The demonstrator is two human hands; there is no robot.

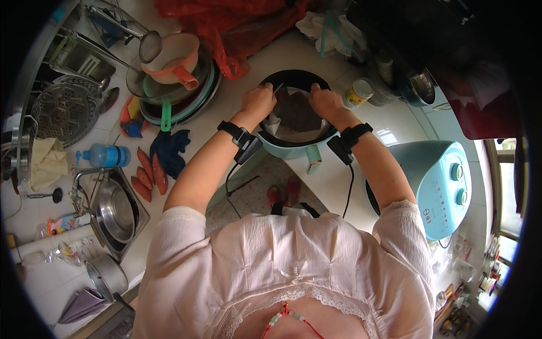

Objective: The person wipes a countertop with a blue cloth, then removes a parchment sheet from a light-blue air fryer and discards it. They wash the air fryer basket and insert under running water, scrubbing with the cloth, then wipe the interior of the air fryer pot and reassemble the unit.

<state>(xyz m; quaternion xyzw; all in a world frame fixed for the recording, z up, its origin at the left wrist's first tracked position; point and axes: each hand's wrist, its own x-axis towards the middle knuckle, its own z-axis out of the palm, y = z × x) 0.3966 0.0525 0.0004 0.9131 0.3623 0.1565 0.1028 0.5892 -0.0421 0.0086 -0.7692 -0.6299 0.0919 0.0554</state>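
Observation:
Before me on the counter stands a light-blue air fryer basket (279,149) with a black inside and a handle (313,159) facing my body. A pale paper liner (292,124) lies inside it, its edges creased and standing up; the middle is dark, and I cannot make out what is there. At the far left of the rim, my left hand (257,102) has its fingers curled on the liner's edge, a pale pointed bit showing by the thumb. Across from it, my right hand (327,104) pinches the liner's other side. Both wrists wear black straps with cabled devices.
A light-blue air fryer body (440,190) stands at the right. Near my right hand is an open-topped can (359,91). To the left are stacked bowls and strainers (178,59), sweet potatoes (148,171), a blue cloth (170,150) and a sink (116,212). Red plastic bags (228,38) lie behind.

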